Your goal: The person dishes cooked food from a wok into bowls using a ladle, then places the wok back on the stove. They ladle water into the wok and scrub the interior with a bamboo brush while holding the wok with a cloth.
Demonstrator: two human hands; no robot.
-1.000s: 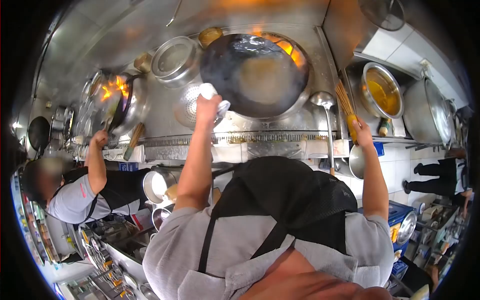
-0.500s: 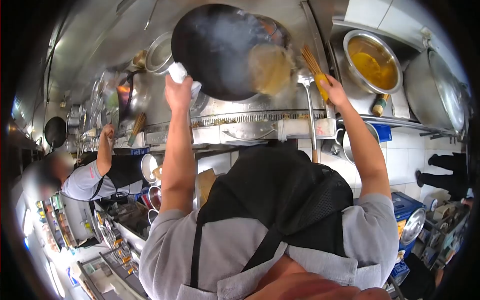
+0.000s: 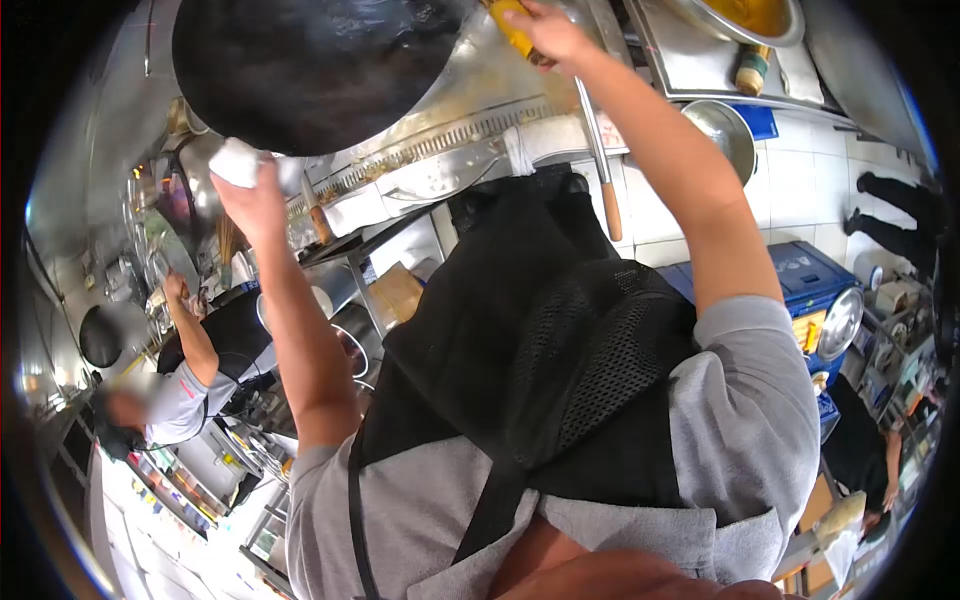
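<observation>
In the head view, my left hand (image 3: 250,200) is closed around a folded white cloth (image 3: 238,162) at the near left edge of a large black wok (image 3: 310,75). The wok's inside looks dark and wet, and its far part is cut off by the frame's top. My right hand (image 3: 552,38) grips the yellow-wrapped handle of a bamboo wok brush (image 3: 512,28) just right of the wok. The brush's bristle end is not visible. Below that hand, a long-handled metal tool (image 3: 592,130) with a wooden grip leans over the stove edge; its head is hidden.
A steel bowl of yellow liquid (image 3: 765,15) stands upper right, near a second brush (image 3: 752,72). A metal pan (image 3: 722,135) sits below the counter. A wooden-handled tool (image 3: 318,222) lies by the stove front. A co-worker (image 3: 190,385) works at left; blue boxes (image 3: 800,280) stand right.
The wok and my left hand have shifted left in the view. My right hand has moved up and left with the brush. Steam has thinned, and the view has turned slightly.
</observation>
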